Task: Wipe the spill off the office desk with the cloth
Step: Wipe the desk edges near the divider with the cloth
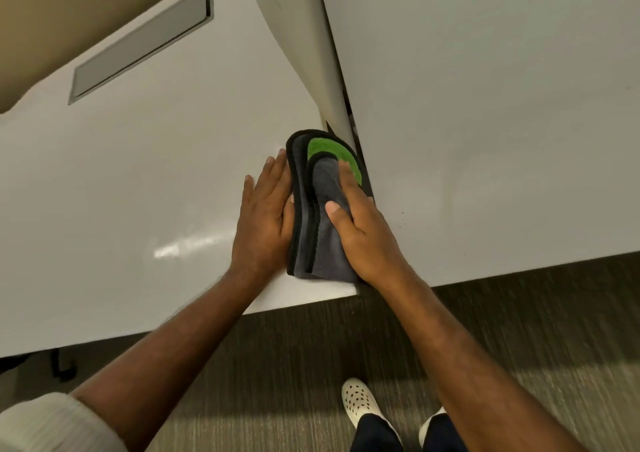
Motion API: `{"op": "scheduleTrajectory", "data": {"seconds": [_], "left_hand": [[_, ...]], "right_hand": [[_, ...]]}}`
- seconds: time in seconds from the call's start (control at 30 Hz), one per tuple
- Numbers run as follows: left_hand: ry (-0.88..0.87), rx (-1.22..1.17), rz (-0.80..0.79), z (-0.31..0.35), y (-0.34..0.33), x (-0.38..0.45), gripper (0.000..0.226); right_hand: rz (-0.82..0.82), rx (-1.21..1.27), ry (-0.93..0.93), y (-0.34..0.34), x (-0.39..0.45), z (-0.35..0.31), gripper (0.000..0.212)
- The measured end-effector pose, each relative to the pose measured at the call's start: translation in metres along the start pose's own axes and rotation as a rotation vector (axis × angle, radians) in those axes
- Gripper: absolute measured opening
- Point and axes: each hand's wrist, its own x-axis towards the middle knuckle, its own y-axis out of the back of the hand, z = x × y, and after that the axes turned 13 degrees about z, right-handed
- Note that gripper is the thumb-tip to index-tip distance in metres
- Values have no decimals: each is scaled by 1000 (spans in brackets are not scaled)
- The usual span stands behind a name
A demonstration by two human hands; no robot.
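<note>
A folded cloth, grey with black edging and a green inner face, lies on the right front corner of the white office desk. My right hand rests flat on top of the cloth, pressing it down with fingers spread. My left hand lies flat on the desk against the cloth's left edge, fingers straight and together. No spill shows on the left desk. A few small dark specks dot the neighbouring desk surface to the right.
A second white desk stands to the right across a narrow gap. A beige divider panel runs back between them. A grey cable hatch is set in the left desk. Below lie carpet and my shoes.
</note>
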Motion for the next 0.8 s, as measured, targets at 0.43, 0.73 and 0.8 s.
{"op": "scheduleTrajectory", "data": {"seconds": [0.43,0.73,0.8], "left_hand": [[-2,0,6,-3,-1,0,52],[-16,-1,-7,-1,0,-1,54],[-3,7,9,2,1,-1,52]], "right_hand": [[9,102,-15,-7,-6,0,62],[10,142,-39,-5,-2,-3,61],[-16,124,-40,-1,-26,1,62]]}}
